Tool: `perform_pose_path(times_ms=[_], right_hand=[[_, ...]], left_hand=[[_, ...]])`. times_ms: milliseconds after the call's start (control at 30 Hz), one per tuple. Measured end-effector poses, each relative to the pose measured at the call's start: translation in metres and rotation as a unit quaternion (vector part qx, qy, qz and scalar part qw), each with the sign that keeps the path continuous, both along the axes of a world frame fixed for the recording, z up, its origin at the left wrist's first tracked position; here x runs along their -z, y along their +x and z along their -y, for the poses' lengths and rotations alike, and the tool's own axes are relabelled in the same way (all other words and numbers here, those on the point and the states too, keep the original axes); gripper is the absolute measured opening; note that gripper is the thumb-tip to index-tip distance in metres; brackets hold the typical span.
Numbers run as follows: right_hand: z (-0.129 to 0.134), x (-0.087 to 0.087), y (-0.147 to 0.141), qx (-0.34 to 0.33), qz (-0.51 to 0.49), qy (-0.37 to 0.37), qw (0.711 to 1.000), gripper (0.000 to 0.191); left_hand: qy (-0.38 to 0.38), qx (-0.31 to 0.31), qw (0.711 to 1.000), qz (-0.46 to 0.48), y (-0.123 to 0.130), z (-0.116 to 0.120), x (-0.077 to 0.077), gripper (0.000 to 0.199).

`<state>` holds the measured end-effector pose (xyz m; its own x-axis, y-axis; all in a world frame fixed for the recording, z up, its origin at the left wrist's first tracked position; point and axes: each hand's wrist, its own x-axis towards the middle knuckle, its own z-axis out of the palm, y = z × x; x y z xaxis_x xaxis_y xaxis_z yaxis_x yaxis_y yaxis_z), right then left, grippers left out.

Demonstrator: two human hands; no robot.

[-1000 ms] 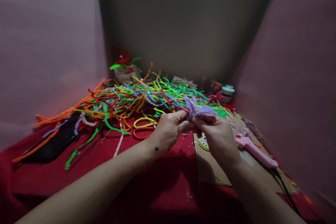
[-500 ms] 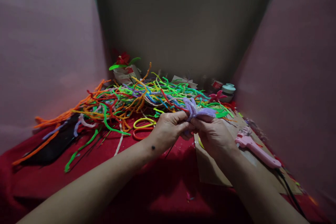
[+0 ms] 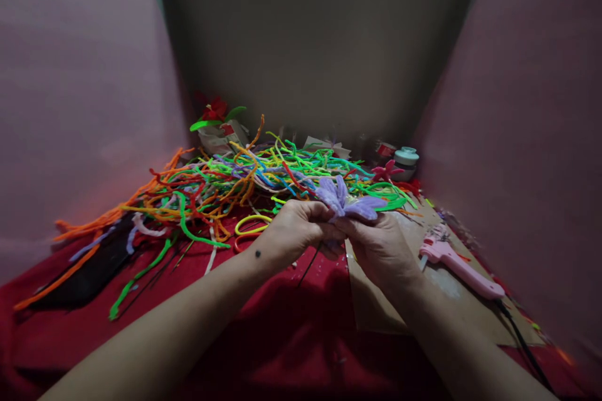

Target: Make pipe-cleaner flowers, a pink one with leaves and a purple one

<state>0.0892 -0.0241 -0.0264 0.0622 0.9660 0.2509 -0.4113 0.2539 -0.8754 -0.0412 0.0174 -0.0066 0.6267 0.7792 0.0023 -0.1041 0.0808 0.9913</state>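
A light purple fuzzy flower (image 3: 342, 199) with several petals is held between both hands, over the near side of the pile. My left hand (image 3: 296, 230) pinches its left underside with thumb and fingers. From the right, my right hand (image 3: 376, 244) grips the flower's base, its thumb near the left fingertips. A thin dark stem (image 3: 309, 266) slants down below the hands. Part of the flower's underside is hidden by the fingers.
A heap of colourful pipe cleaners (image 3: 263, 169) spreads behind. Yellow-and-red-handled scissors (image 3: 251, 222) lie left of the hands. A pink glue gun (image 3: 463, 269) rests on cardboard (image 3: 376, 310) at right. Behind stand a jar (image 3: 406, 160) and a red flower (image 3: 215, 109).
The purple flower has tilted and its petals now look more spread out. Both hands stay on it, and the view has shifted slightly.
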Motion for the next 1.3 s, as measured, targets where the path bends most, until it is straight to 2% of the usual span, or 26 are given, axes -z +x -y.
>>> perform_pose_path(times_ms=[133, 333, 400, 633, 900, 1033, 1167, 1233, 1300], right_hand=[[-0.001, 0.002, 0.001, -0.035, 0.006, -0.003, 0.999, 0.01], [-0.004, 0.004, 0.003, -0.004, -0.038, -0.038, 0.999, 0.015], [-0.005, 0.005, 0.003, -0.009, -0.034, -0.032, 0.999, 0.016], [-0.004, 0.011, 0.004, -0.012, -0.013, 0.007, 1.0, 0.007], [-0.004, 0.012, 0.003, 0.037, -0.013, 0.009, 0.999, 0.014], [-0.004, 0.011, 0.003, 0.076, -0.03, 0.009, 0.997, 0.012], [-0.002, 0.009, 0.001, 0.097, -0.018, 0.007, 0.995, 0.012], [0.0, 0.009, 0.0, 0.11, -0.014, 0.006, 0.994, 0.013], [0.001, 0.01, 0.0, 0.114, -0.009, 0.007, 0.993, 0.014]], left_hand=[[-0.005, 0.015, 1.0, 0.0, -0.001, -0.003, 0.003, 0.003], [0.015, 0.072, 0.997, 0.006, -0.005, -0.005, 0.003, 0.016], [0.026, 0.084, 0.996, 0.013, -0.006, -0.006, 0.004, 0.028], [-0.038, 0.093, 0.994, 0.046, -0.002, -0.006, 0.011, 0.039], [-0.006, 0.04, 0.999, -0.002, 0.0, -0.002, 0.011, 0.03], [0.079, -0.033, 0.995, -0.042, -0.001, -0.005, 0.008, 0.02], [0.141, -0.097, 0.985, -0.02, -0.003, -0.007, 0.006, 0.016], [0.141, -0.1, 0.985, -0.015, -0.004, -0.006, 0.005, 0.015], [0.13, -0.074, 0.989, -0.016, -0.005, -0.005, 0.005, 0.012]])
